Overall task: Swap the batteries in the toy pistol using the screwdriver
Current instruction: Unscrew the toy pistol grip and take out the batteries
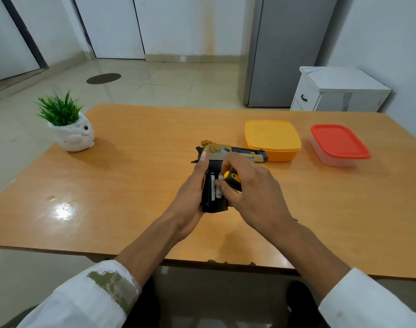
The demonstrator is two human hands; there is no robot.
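The screwdriver (232,178) tip and perhaps the batteries lie hidden behind the right hand (252,192).

Toy pistol (216,176) + screwdriver (233,178) in hands

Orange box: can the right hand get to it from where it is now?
Probably yes. The orange box sits just beyond the right hand, with bare table around it. But that hand is closed on the screwdriver at the toy pistol, so it would need freeing first.
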